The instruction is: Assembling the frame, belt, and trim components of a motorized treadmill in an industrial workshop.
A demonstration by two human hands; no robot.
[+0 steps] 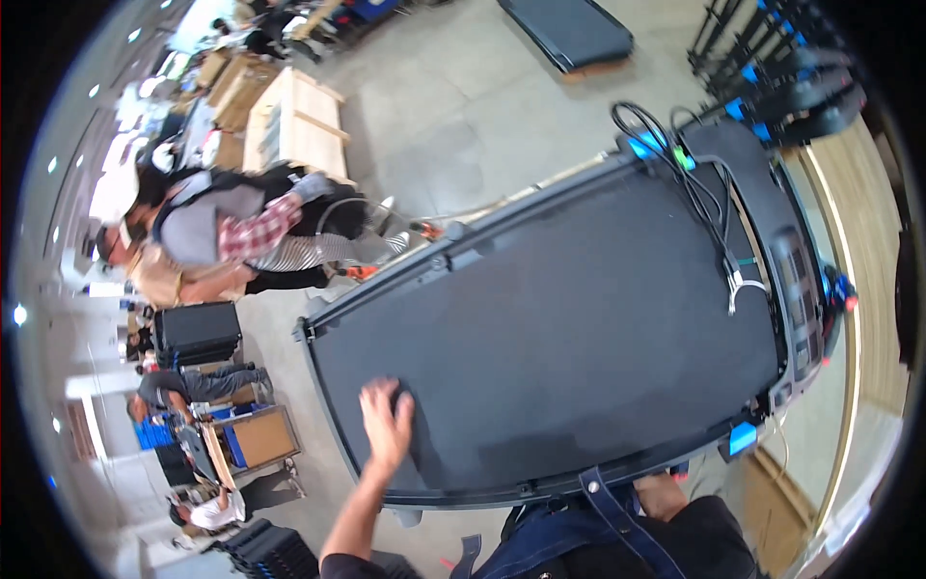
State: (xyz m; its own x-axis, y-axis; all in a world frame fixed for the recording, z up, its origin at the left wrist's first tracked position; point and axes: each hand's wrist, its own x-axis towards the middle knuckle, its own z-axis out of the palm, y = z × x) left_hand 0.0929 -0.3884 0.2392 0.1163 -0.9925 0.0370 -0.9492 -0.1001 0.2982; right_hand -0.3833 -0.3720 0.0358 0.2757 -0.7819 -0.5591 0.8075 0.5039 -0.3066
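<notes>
the treadmill lay across the middle, its console at the right. the left hand was over the belt's near left corner, fingers loosely spread, holding nothing. the right forearm was at the near edge; the right hand was hidden, its grip impossible to tell. black cables lay far right.

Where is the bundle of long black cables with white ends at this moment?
The black cable bundle lies at the upper right of the head view, over the right end of the wide black belt, left of the dark grey panel.
</notes>
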